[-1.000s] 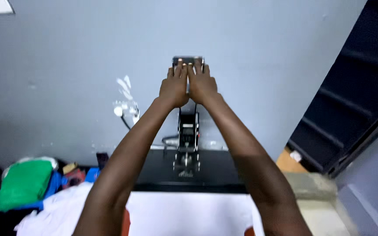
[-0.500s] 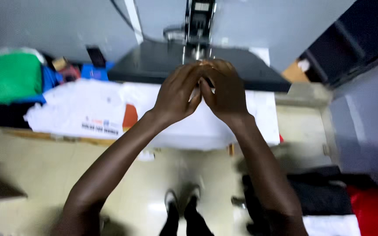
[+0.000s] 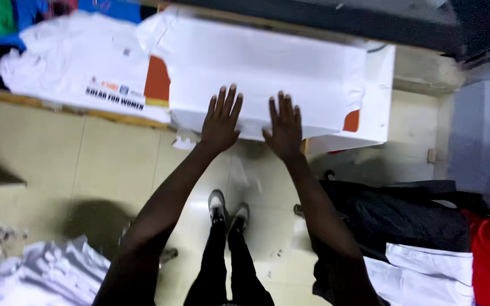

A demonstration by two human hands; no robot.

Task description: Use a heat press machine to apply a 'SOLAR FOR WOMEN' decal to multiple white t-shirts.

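— What's laid out on the press bed?
— A white shirt [image 3: 267,68], spread flat with orange side panels, its near edge overhanging.
— And the hands?
— Left hand [image 3: 220,120] and right hand [image 3: 283,126] rest open, fingers spread, on that edge.

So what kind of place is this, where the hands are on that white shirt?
Probably a small workshop where shirts get printed or pressed. Both hands, left hand and right hand, lie flat on a white shirt spread on a board, a pile of white shirts sits beside it, and more clothes lie around the tiled floor.
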